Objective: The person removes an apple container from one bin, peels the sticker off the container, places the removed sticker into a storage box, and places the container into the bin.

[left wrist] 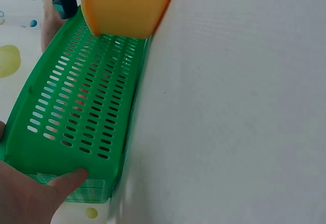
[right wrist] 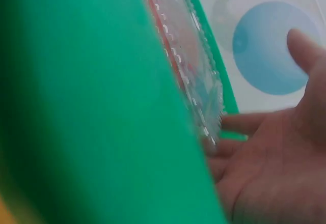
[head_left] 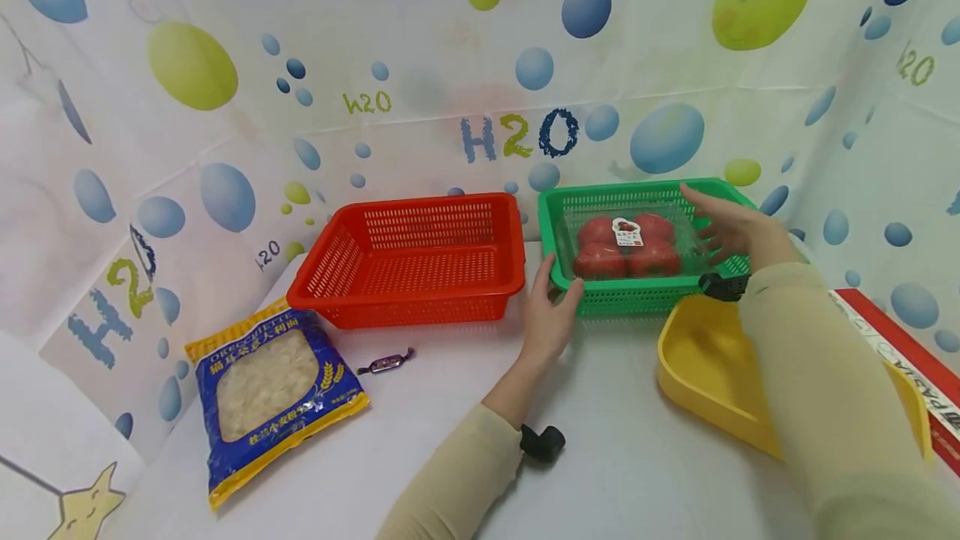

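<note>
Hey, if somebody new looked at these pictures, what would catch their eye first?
Most likely the bright red basket, just left of centre in the head view. To its right, the green basket holds a clear pack of red fruit, with the left grip at the basket's near left corner and the right grip at its right end. The pasta bag lies at lower left.

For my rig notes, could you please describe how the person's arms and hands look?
The sleeves are long, plain and light beige. The left hand and the right hand are bare, without gloves; small black devices sit near both wrists.
</note>
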Demonstrator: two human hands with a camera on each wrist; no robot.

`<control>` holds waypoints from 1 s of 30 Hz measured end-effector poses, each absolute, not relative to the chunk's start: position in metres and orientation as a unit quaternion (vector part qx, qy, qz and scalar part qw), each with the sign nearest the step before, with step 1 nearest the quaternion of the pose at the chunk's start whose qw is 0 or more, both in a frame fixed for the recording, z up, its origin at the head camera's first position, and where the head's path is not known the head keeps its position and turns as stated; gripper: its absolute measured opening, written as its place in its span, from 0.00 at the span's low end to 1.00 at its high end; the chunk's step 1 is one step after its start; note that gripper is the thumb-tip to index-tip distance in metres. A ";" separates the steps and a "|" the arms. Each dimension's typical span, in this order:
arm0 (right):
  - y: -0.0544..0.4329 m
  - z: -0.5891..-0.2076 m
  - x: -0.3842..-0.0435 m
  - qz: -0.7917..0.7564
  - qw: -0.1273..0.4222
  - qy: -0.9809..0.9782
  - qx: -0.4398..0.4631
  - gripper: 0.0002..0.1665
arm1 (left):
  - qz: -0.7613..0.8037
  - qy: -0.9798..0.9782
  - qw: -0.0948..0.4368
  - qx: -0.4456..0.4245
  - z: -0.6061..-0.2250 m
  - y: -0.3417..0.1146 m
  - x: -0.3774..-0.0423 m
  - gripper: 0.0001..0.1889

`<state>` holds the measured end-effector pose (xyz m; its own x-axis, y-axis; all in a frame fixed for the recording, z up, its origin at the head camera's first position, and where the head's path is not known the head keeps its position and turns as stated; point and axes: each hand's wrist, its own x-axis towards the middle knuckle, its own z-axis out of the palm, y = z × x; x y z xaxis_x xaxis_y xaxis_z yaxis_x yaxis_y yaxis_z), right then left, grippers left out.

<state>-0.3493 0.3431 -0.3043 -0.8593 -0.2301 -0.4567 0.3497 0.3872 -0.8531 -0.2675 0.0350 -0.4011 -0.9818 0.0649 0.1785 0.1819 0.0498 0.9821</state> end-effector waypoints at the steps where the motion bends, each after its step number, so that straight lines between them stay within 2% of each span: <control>1: 0.343 -0.305 -0.350 -0.555 0.266 0.787 0.044 0.71 | -0.689 -0.719 0.038 -0.080 -0.401 0.035 -0.268 0.34; 6: 0.344 -0.309 -0.354 -0.562 0.274 0.777 0.076 0.68 | -0.711 -0.700 0.024 -0.067 -0.400 0.036 -0.272 0.33; 16: 0.354 -0.320 -0.355 -0.559 0.300 0.765 0.111 0.53 | -0.722 -0.690 0.020 -0.053 -0.403 0.036 -0.271 0.32; 22: 0.359 -0.327 -0.353 -0.571 0.281 0.764 0.109 0.46 | -0.724 -0.688 0.017 -0.049 -0.404 0.037 -0.271 0.32; 27: 0.360 -0.329 -0.352 -0.626 0.268 0.723 0.121 0.50 | -0.718 -0.695 0.019 -0.047 -0.403 0.037 -0.270 0.33; 30: 0.358 -0.328 -0.352 -0.681 0.260 0.674 0.120 0.46 | -0.717 -0.695 0.025 -0.046 -0.402 0.036 -0.270 0.33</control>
